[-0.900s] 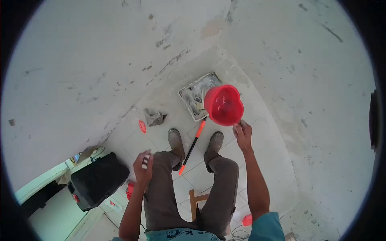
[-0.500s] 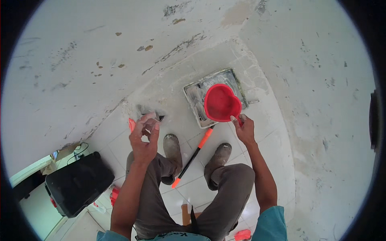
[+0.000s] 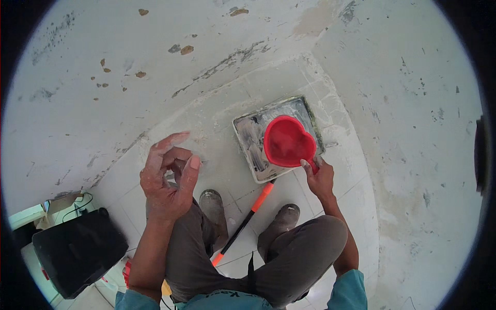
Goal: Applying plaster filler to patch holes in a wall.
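By its short handle, my right hand (image 3: pixel 320 178) grips a red plastic dipper (image 3: pixel 289 140) with a heart-shaped bowl, held level with its inside facing up. Below the dipper, on the tiled floor, lies a rectangular paint tray (image 3: pixel 248 135) smeared grey and white; the dipper hides part of it. My left hand (image 3: pixel 169 173) is raised to the left, whitish dust on its skin, with fingers bent and apart and nothing visible in them. From the tray's near edge a black and orange pole (image 3: pixel 241 226) runs between my boots.
Stained, chipped walls (image 3: pixel 129 51) meet in a corner beyond the tray, one on the left and one on the right (image 3: pixel 408 155). A black case (image 3: pixel 80 252) stands at the lower left, a cable behind it. My boots (image 3: pixel 279 225) flank the pole.
My left hand has moved left and closer, and its fingers have spread a little. The dipper remains in my right hand over the tray. The whole view has shifted slightly.
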### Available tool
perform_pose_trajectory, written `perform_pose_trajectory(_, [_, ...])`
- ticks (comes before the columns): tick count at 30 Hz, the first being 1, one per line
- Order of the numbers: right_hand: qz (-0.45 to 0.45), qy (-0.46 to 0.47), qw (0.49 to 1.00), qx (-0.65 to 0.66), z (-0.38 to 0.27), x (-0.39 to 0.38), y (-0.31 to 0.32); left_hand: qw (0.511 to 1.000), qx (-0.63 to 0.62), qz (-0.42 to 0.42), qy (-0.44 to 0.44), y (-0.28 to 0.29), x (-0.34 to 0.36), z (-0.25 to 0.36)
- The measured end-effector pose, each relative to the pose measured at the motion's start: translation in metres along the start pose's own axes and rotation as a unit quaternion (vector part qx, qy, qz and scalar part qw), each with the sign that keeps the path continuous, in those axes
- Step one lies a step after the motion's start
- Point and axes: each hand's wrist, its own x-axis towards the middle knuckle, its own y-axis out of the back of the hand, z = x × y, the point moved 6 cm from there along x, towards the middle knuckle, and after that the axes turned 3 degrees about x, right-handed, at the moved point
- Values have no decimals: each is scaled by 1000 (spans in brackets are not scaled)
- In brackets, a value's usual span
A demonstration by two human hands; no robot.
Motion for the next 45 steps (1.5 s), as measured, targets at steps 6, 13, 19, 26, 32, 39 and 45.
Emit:
perform_pose_trajectory(6, [37,42,998,-6,2,-4,-2,999,-19,6,-35,1,-6,4])
perform_pose_trajectory(13, [34,60,997,13,6,-10,-6,994,-41,56,-81,0,-20,10])
perform_pose_trajectory(19, [35,64,994,87,18,-18,-5,991,-81,47,-94,-6,-30,23])
perform_pose_trajectory(26, [11,-31,985,171,39,-38,8,987,-142,52,-45,-8,-41,20])
perform_pose_trajectory(32, [34,-13,990,134,56,-49,16,984,-154,53,-69,-11,-46,24])
perform_pose_trajectory(39, [59,-20,987,150,58,-51,6,987,-139,45,-60,-15,-48,26])
perform_pose_trajectory(45, [53,-1,985,162,67,-51,-3,988,-142,30,-49,-23,-48,28])
